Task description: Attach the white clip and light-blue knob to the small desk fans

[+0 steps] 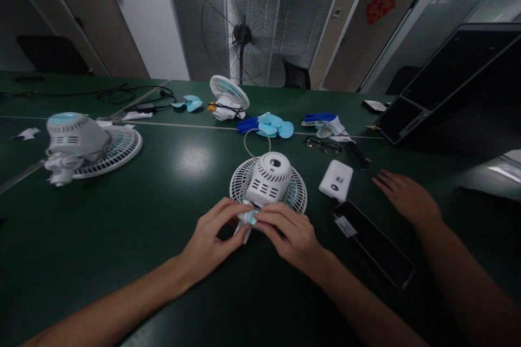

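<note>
A small white fan [268,176] lies face down on the green table, its round grille flat and its motor housing upward. At its near end, my left hand [211,234] is closed with fingertips and thumb around the white neck part [246,234]. From the other side, my right hand [292,236] pinches a small light-blue knob-like piece [251,217] at that same part. Fingers partly cover the piece, so I cannot tell exactly how it joins the neck. A thin cord [257,143] loops behind the fan.
Another person's hand [411,198] rests at right, beside a white power bank [336,180] and a black phone [374,241]. Farther back are glasses [323,145], gloves [325,122], light-blue fan blades [274,125] and a second fan [230,98]. A third fan [77,138] lies left.
</note>
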